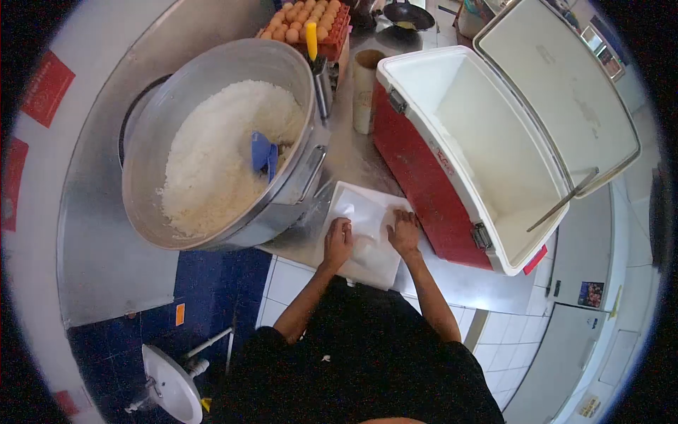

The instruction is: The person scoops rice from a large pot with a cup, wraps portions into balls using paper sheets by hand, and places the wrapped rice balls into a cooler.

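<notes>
A white board or tray [385,272] lies on the metal counter in front of the person, with a thin, shiny, translucent sheet [364,212] on it. My left hand [338,242] rests at the sheet's left side, its fingers curled together; what they pinch, if anything, is too small to name. On the right side of the board, my right hand [403,232] lies with its fingers spread, palm down. A large metal pot [148,215] of white grains stands to the left, a blue scoop [263,152] in the grains.
An open red and white cooler [417,169] stands at the right, a metal utensil [565,199] across its rim. Behind are eggs [300,21] in a red tray, a cylindrical container [364,92] and a black pan [408,14]. A sink [171,385] is at lower left.
</notes>
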Tool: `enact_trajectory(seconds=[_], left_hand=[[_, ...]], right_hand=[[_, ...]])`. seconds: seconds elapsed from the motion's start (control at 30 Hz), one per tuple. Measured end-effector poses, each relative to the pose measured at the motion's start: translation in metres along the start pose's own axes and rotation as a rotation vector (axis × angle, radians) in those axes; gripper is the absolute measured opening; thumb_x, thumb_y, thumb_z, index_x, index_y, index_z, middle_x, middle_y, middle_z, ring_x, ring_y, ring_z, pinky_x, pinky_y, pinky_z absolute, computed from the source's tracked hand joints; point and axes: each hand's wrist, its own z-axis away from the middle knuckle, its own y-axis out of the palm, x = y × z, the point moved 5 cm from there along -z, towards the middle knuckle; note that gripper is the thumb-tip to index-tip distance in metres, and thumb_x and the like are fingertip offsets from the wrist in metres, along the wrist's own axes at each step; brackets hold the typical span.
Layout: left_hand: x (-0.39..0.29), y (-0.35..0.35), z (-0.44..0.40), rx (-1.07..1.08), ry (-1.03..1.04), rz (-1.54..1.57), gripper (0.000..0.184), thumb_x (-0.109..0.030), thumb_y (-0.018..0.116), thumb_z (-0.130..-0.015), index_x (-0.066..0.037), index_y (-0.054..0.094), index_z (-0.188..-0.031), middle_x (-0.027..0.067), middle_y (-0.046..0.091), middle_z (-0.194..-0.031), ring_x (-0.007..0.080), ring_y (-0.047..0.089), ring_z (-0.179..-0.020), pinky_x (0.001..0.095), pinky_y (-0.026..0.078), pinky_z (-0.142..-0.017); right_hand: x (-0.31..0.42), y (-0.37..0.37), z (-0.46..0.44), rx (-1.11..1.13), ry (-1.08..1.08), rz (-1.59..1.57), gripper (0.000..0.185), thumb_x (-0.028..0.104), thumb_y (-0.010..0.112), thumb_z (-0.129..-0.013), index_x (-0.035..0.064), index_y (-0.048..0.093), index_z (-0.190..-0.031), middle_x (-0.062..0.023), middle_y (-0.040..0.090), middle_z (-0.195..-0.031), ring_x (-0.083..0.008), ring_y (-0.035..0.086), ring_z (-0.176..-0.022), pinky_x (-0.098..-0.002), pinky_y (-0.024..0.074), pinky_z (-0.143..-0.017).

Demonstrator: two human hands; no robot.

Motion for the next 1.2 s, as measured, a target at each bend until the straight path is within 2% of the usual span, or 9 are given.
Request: enact_trajectory(seconds=[0.1, 0.3, 0.4, 0.67, 0.8, 0.93, 1.0, 1.1, 1.2], left_hand=[[-0.012, -0.004, -0.017, 0.0, 0.084, -0.006, 0.024, -0.004, 0.06, -0.082, -0.004, 0.056, -0.106, 0.0162, 0.059, -0.105, 0.0356, 0.058, -0.098, 0.0461, 0.047, -0.089], [-0.056, 0.002, -0.033, 0.468, 0.646, -0.715, 0.037, 0.001, 0.062, -0.067, -0.008, 0.06, -0.104, 0.0099, 0.056, -0.109, 0.028, 0.051, -0.116, 0.0488, 0.032, -0.107], [-0.034, -0.023, -0.011, 0.679, 0.505, -0.661, 0.031, 0.0, 0.062, -0.07, -0.009, 0.063, -0.101, 0.0079, 0.057, -0.107, 0.0275, 0.052, -0.116, 0.0433, 0.036, -0.106], [0.017, -0.037, 0.043, 0.392, 0.621, -0.479, 0.038, 0.0, 0.056, -0.076, -0.009, 0.067, -0.111, 0.008, 0.057, -0.116, 0.0266, 0.051, -0.115, 0.0373, 0.045, -0.098], [0.022, -0.043, 0.045, 0.423, 0.523, -0.467, 0.047, -0.005, 0.06, -0.077, -0.013, 0.062, -0.123, 0.0086, 0.052, -0.133, 0.033, 0.045, -0.125, 0.0522, 0.033, -0.108], [0.043, -0.033, 0.024, 0.494, 0.69, -0.474, 0.036, -0.014, 0.064, -0.079, -0.012, 0.065, -0.115, 0.0082, 0.062, -0.113, 0.0312, 0.054, -0.112, 0.0508, 0.042, -0.095], [0.057, -0.017, 0.001, 0.591, 0.551, -0.351, 0.031, -0.014, 0.066, -0.078, -0.011, 0.066, -0.109, 0.0096, 0.064, -0.102, 0.0318, 0.058, -0.104, 0.0493, 0.045, -0.088], [0.03, 0.006, -0.036, 0.784, 0.379, -0.413, 0.017, -0.013, 0.07, -0.075, -0.006, 0.065, -0.089, 0.0166, 0.066, -0.084, 0.0355, 0.064, -0.085, 0.0462, 0.05, -0.074], [0.029, 0.057, -0.053, 0.64, 0.302, -0.495, 0.013, -0.009, 0.069, -0.074, -0.003, 0.068, -0.085, 0.0176, 0.066, -0.085, 0.0344, 0.065, -0.086, 0.0469, 0.052, -0.074]], right_hand=[[-0.003, 0.017, 0.006, 0.362, 0.065, 0.064, 0.029, 0.017, 0.065, -0.08, 0.0027, 0.061, -0.105, -0.0164, 0.06, -0.108, -0.0347, 0.058, -0.1, -0.0472, 0.0426, -0.093], [0.048, -0.035, 0.071, 0.132, -0.378, -0.47, 0.022, -0.001, 0.062, -0.072, 0.0031, 0.06, -0.093, -0.0135, 0.055, -0.093, -0.0333, 0.056, -0.092, -0.0416, 0.0478, -0.084], [0.042, -0.012, 0.102, 0.117, -0.428, -0.461, 0.023, 0.0, 0.064, -0.071, 0.0034, 0.061, -0.094, -0.0131, 0.055, -0.095, -0.0323, 0.055, -0.094, -0.0411, 0.0482, -0.085], [0.045, 0.012, 0.127, 0.03, -0.363, -0.415, 0.033, 0.004, 0.067, -0.075, 0.0018, 0.061, -0.107, -0.0135, 0.057, -0.101, -0.0343, 0.056, -0.099, -0.0438, 0.0485, -0.088], [0.062, -0.01, 0.126, 0.092, -0.245, -0.506, 0.03, 0.009, 0.068, -0.078, -0.0007, 0.061, -0.106, -0.0183, 0.058, -0.106, -0.0391, 0.054, -0.104, -0.046, 0.0465, -0.091], [0.057, 0.02, 0.118, 0.072, -0.187, -0.256, 0.023, 0.007, 0.068, -0.077, 0.0024, 0.061, -0.099, -0.0184, 0.064, -0.092, -0.0379, 0.06, -0.095, -0.0442, 0.0488, -0.084], [0.042, 0.026, 0.109, 0.136, 0.236, -0.386, 0.018, 0.008, 0.068, -0.078, 0.0039, 0.059, -0.093, -0.0167, 0.067, -0.083, -0.0367, 0.065, -0.082, -0.0429, 0.0521, -0.074], [-0.006, 0.066, 0.094, 0.202, 0.567, -0.737, 0.03, 0.023, 0.076, -0.073, 0.0068, 0.054, -0.086, -0.0134, 0.066, -0.087, -0.0361, 0.066, -0.072, -0.0455, 0.0529, -0.069], [-0.014, 0.061, 0.072, 0.26, 0.466, -0.265, 0.059, 0.048, 0.086, -0.056, 0.007, 0.058, -0.088, -0.0095, 0.065, -0.089, -0.0316, 0.064, -0.076, -0.0427, 0.0531, -0.072]])
